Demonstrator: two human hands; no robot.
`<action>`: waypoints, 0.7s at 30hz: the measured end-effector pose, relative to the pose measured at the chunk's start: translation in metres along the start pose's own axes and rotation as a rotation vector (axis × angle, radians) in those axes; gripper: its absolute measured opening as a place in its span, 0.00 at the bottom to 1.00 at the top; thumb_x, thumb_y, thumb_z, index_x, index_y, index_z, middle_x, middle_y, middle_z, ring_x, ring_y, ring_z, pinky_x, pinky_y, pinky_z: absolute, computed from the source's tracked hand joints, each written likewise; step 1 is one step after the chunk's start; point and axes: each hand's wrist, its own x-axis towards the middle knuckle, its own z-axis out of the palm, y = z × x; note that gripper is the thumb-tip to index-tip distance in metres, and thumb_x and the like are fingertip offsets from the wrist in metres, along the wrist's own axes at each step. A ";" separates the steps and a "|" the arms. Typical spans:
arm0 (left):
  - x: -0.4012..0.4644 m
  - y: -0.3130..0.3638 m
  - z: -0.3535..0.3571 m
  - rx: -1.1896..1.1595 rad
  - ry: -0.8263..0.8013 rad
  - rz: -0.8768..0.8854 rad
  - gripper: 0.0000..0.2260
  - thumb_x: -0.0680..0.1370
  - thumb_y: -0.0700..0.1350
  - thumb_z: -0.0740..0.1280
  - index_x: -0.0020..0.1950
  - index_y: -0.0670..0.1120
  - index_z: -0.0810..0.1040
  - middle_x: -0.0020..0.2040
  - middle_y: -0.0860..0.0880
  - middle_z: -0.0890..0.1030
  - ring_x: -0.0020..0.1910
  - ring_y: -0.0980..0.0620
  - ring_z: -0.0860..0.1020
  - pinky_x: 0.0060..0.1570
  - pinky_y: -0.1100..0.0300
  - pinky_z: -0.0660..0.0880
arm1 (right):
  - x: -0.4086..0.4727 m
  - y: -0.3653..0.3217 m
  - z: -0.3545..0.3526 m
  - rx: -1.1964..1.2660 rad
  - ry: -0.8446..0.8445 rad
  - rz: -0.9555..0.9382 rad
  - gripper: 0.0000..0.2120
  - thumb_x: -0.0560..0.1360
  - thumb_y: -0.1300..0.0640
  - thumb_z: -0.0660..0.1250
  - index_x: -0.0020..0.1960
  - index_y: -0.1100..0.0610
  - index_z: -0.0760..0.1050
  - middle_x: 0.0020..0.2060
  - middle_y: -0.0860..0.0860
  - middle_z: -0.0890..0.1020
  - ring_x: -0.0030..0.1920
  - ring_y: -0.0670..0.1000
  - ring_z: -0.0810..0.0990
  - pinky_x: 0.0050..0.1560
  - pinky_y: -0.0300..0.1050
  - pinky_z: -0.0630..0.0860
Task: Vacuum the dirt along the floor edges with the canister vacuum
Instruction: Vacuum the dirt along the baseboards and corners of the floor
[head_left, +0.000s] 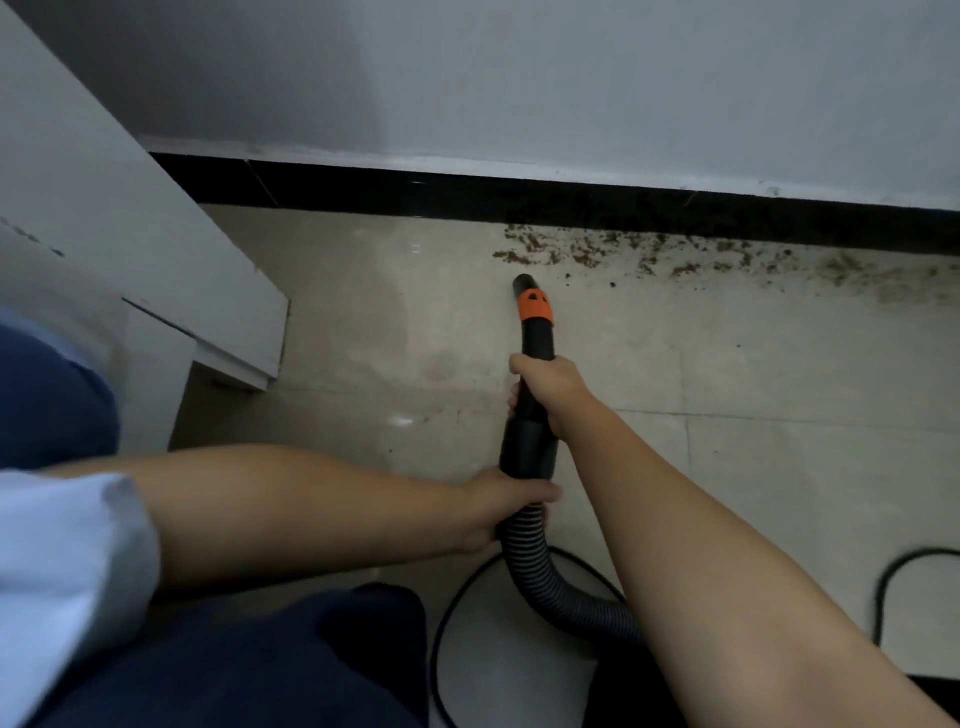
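We held the vacuum wand (535, 358) in both hands, pointing away from us toward the black skirting (467, 195) at the far edge of the floor (753, 374). Our right hand (550, 389) was curled round the black tube partway down, just behind the orange collar (535, 306). Our left hand (501, 512) gripped lower, where the rigid tube met the ribbed hose (540, 571), with the thumb laid across the top of the joint. The two hands were near each other along the wand, the right one farther from us and closer to the nozzle (523, 285).

The nozzle mouth sat low over the pale tiles, a little short of the skirting. The dirt (649, 254) lay as a brown scatter along the floor's far edge, hard against the skirting, starting just beyond and to the right of the nozzle and running off toward the right edge of the view. We could not tell whether the nozzle touched the floor.

Behind our left hand the hose curved down and to the right, passing under our right forearm. A thin black cord (447, 613) looped on the tiles near our knee (291, 649), and another loop (898, 571) showed at the right. A grey cabinet (171, 270) stood at the left, against the wall (571, 78).
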 end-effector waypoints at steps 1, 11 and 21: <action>-0.001 0.002 0.004 0.036 -0.012 -0.015 0.05 0.75 0.36 0.67 0.41 0.41 0.73 0.32 0.46 0.74 0.30 0.52 0.73 0.31 0.62 0.73 | -0.002 0.000 -0.008 0.034 0.007 0.014 0.06 0.74 0.64 0.64 0.47 0.62 0.67 0.28 0.56 0.72 0.24 0.52 0.71 0.25 0.40 0.72; 0.006 0.002 0.074 0.142 -0.040 -0.004 0.07 0.73 0.35 0.69 0.44 0.42 0.72 0.34 0.45 0.74 0.30 0.51 0.73 0.32 0.59 0.73 | -0.011 0.012 -0.094 0.213 0.171 0.064 0.07 0.72 0.64 0.65 0.48 0.62 0.68 0.29 0.55 0.73 0.26 0.51 0.72 0.32 0.45 0.75; 0.015 -0.045 0.143 0.042 0.042 0.046 0.16 0.71 0.39 0.69 0.57 0.40 0.76 0.42 0.46 0.77 0.41 0.49 0.76 0.37 0.63 0.72 | -0.023 0.031 -0.137 -0.001 0.236 0.042 0.06 0.72 0.65 0.65 0.44 0.61 0.67 0.26 0.56 0.71 0.21 0.52 0.70 0.26 0.42 0.72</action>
